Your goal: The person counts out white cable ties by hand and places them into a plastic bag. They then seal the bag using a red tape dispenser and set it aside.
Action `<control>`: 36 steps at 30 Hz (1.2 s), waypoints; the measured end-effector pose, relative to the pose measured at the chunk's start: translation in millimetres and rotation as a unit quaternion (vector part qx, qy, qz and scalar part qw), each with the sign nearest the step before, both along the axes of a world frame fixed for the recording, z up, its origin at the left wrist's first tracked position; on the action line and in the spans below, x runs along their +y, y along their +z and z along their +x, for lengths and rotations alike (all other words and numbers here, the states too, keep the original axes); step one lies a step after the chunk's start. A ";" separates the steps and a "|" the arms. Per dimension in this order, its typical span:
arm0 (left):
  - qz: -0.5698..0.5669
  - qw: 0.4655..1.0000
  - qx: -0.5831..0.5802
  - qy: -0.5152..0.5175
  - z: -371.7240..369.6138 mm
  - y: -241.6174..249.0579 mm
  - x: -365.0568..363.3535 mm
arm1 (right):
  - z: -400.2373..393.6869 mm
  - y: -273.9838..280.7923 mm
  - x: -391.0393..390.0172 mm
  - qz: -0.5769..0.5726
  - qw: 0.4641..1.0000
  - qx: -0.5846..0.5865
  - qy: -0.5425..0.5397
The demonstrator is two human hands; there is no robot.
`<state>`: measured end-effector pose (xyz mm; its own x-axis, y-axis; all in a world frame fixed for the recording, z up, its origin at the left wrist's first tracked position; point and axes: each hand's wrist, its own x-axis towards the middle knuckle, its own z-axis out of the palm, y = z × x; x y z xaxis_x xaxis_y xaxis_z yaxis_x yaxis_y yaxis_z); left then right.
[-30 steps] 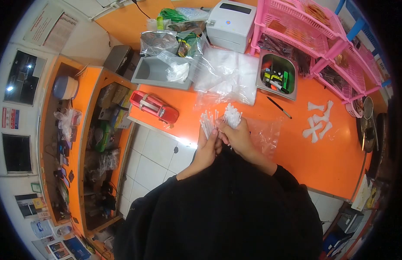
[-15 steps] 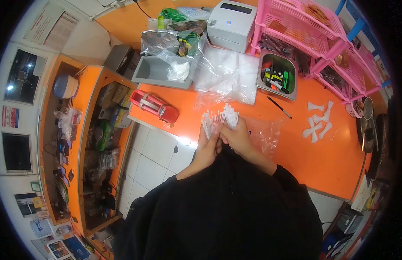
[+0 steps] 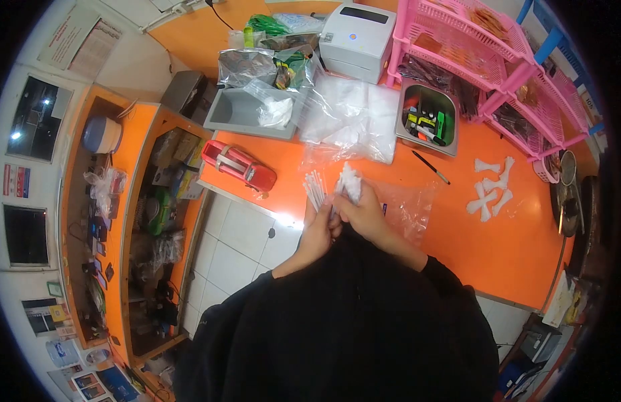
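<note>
Pinching, left hand [image 3: 315, 236]: thin white sticks [image 3: 315, 190], tips fanned
Right hand [image 3: 364, 212]: closed round denser white bunch [image 3: 350, 183], just beside the fanned sticks
Table [image 3: 484, 254]: orange, beneath black pen [image 3: 431, 167] and white bundles [image 3: 482, 200], right of both hands

White sticks [image 3: 315, 191], orange table [image 3: 471, 248], pink rack [image 3: 513, 82]

Around a black pen [image 3: 431, 166] on the orange table [image 3: 504, 258] sit a red tape holder [image 3: 258, 177] at nine o'clock, plastic bags [image 3: 350, 114] at ten, a printer [image 3: 357, 52] at eleven, a metal box [image 3: 427, 145] at twelve and white bundles [image 3: 484, 200] near four.
</note>
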<state>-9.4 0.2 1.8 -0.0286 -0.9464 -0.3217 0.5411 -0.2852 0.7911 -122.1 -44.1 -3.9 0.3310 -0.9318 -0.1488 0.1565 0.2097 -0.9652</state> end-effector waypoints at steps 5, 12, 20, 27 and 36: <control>0.036 0.999 0.029 0.015 -1.2 3.7 -2.5 | 10.1 -3.9 1.7 -0.026 0.998 0.004 -0.049; 0.040 0.997 -0.059 0.023 -2.3 5.4 -9.5 | -10.0 -15.5 -16.0 -0.002 0.988 -0.034 -0.153; 0.017 0.998 -0.050 -0.021 -1.9 5.9 -4.7 | -14.7 0.8 -15.3 0.104 0.982 -0.139 -0.074; 0.004 0.997 -0.043 -0.062 0.5 8.3 -4.5 | -6.4 5.1 -7.8 0.040 0.995 -0.089 -0.016; -0.007 0.998 -0.037 -0.056 -0.3 8.8 -3.3 | -1.4 2.2 -3.8 0.059 0.991 -0.115 -0.025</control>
<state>-9.7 -3.1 10.6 -0.1109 -0.9430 -0.3136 0.4471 -0.3292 0.8317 -123.5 -48.0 -1.7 0.3233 -0.9283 -0.1839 0.3823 0.3059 -0.8720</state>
